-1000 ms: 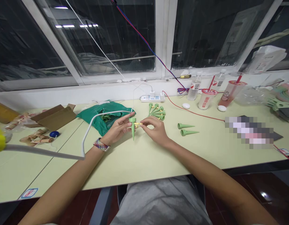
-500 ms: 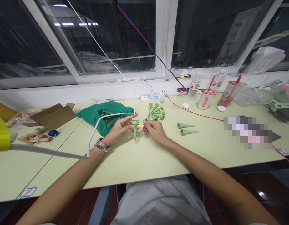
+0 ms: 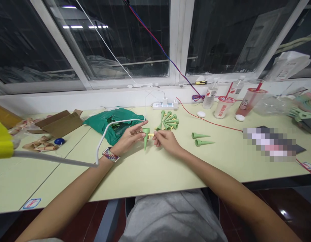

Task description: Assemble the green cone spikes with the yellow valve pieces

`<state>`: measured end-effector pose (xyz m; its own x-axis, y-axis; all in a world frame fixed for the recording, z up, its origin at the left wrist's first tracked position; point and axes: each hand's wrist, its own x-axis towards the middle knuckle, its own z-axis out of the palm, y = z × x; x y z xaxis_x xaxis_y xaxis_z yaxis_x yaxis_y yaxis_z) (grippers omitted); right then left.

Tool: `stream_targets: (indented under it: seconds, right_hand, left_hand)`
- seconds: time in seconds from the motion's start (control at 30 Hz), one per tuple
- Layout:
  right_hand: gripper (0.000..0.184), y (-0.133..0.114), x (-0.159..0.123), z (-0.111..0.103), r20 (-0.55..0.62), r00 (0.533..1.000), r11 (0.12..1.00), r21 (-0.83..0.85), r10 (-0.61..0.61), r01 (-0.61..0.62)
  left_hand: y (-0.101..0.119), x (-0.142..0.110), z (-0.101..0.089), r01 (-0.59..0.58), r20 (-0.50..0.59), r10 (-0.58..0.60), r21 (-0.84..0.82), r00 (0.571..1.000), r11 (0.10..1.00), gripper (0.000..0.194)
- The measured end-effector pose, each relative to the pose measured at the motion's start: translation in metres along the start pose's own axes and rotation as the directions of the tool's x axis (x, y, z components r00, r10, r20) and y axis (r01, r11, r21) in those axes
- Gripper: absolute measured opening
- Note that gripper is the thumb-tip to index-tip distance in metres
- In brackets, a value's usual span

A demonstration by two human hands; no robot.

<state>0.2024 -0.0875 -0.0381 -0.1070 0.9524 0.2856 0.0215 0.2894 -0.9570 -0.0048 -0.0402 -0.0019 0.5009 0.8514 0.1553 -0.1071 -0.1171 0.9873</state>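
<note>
Between thumb and fingers, my left hand grips a green plastic spike with a wide cup-like top, its point downward. My right hand pinches a small yellow valve piece at the spike's side, just below the rim; whether it is fully seated there I cannot tell. Behind my right hand, several green spikes with yellow pieces lie fanned out on the table. Two more green spikes lie to the right, without visible yellow parts. A green plastic bag, open and holding green pieces, lies behind my left hand.
A white power strip sits by the wall. Drink cups, a water bottle and white oval objects stand at the back right. A cardboard box and wooden toys lie left. A white cable-like arm crosses above my left forearm.
The view has shifted slightly. Both hands keep nearly the same hold on the green spike and the yellow valve piece; the spike tilts very slightly.
</note>
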Motion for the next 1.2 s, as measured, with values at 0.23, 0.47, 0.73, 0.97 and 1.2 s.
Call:
stream_targets:
  seconds: [0.23,0.47,0.73,0.97,1.2]
  right_hand:
    - [0.018,-0.002,-0.001,-0.004,-0.068,0.991,0.994,-0.005,-0.111,0.111]
    - [0.009,-0.003,-0.002,-0.003,-0.042,0.969,0.955,-0.186,-0.243,0.232]
    - [0.026,-0.004,-0.007,-0.004,0.03,0.994,0.979,-0.172,-0.101,0.105]
    - [0.011,-0.009,-0.007,-0.005,0.036,0.959,0.901,-0.335,-0.281,0.276]
    - [0.023,-0.005,-0.013,-0.008,0.118,0.933,0.712,-0.616,-0.341,0.338]
  left_hand:
    - [-0.001,0.001,-0.001,0.02,0.019,-0.02,-0.009,1.0,1.0,0.065]
    - [-0.001,0.0,0.001,0.002,0.03,-0.001,-0.024,1.0,1.0,0.065]
    - [0.001,-0.001,0.004,0.003,0.039,-0.001,-0.032,0.999,0.999,0.066]
    - [0.0,-0.001,0.003,0.003,0.05,-0.002,-0.029,0.999,1.0,0.068]
    - [0.0,-0.002,0.005,0.009,0.073,-0.006,-0.037,0.997,0.999,0.066]
